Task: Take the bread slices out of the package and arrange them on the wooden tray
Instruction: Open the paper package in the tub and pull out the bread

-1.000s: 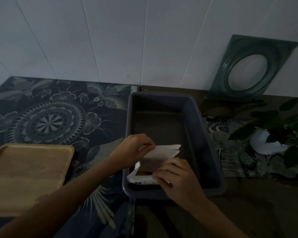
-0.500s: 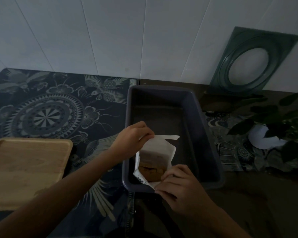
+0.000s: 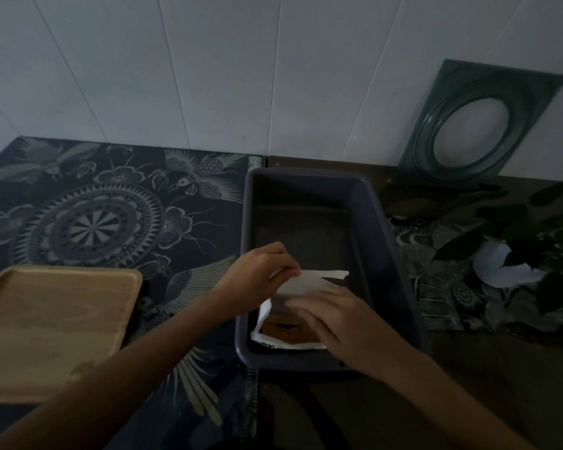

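Note:
A white bread package (image 3: 309,282) stands in the near end of a dark grey tub (image 3: 387,228). Brown bread slices (image 3: 281,329) show through its lower part. My left hand (image 3: 257,274) pinches the top left edge of the package. My right hand (image 3: 345,326) lies blurred over the package's front right side, fingers spread toward the bread; whether it grips anything is unclear. The wooden tray (image 3: 56,323) lies at the left with nothing on it.
A patterned dark mat (image 3: 104,216) covers the left of the counter. A green frame with an oval hole (image 3: 475,125) leans on the white wall. A leafy plant in a white pot (image 3: 514,261) stands right of the tub.
My right hand has moved up from the package's lower front corner to its middle. The left hand keeps its pinch on the top edge.

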